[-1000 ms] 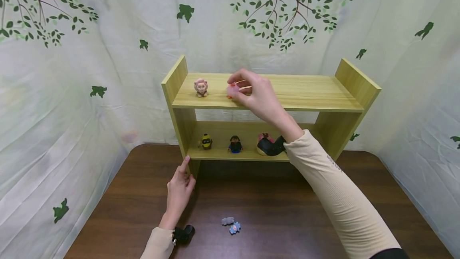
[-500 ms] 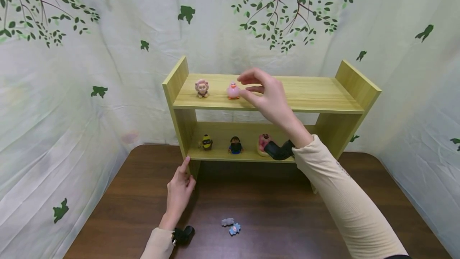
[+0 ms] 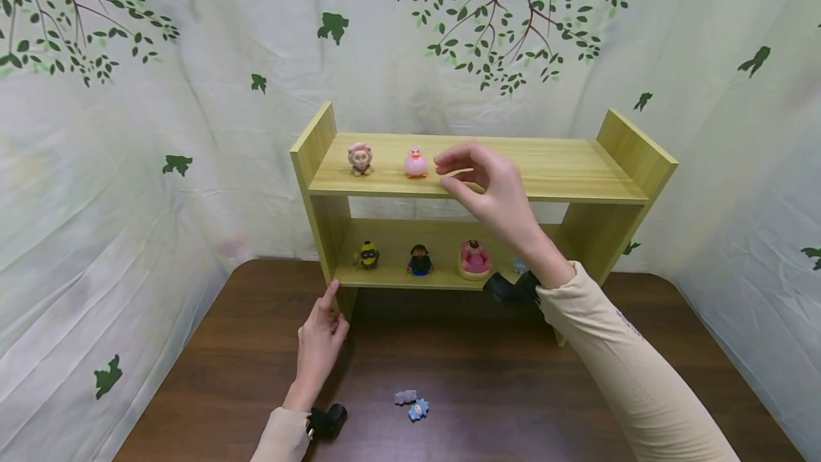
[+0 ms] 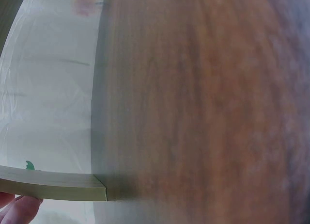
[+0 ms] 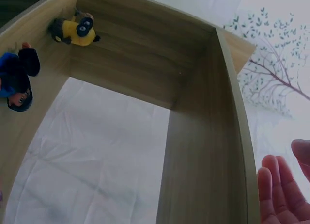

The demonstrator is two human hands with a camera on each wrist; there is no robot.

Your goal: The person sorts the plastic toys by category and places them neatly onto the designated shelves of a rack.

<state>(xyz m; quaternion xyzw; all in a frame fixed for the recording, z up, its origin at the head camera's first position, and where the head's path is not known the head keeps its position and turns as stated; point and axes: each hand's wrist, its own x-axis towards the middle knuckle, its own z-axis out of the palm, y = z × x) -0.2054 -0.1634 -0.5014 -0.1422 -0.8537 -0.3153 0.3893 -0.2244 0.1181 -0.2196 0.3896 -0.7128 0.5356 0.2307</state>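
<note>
Brown wood-grain worktop [image 3: 487, 376] carries a two-tier shelf [image 3: 442, 230]. Its top board [image 3: 564, 162] leaves open room from the right hand [image 3: 494, 187] to the right end panel [image 3: 635, 152]; that hand's grip stands apart, just beside the pink bird figurine [image 3: 416, 164]. An extended left forefinger from the left hand [image 3: 318, 341] touches the shelf's left front edge. Figurines: two on top, four below, the blue one [image 3: 520, 266] partly hidden. Two small pieces [image 3: 418, 410] lie nearer the person.
</note>
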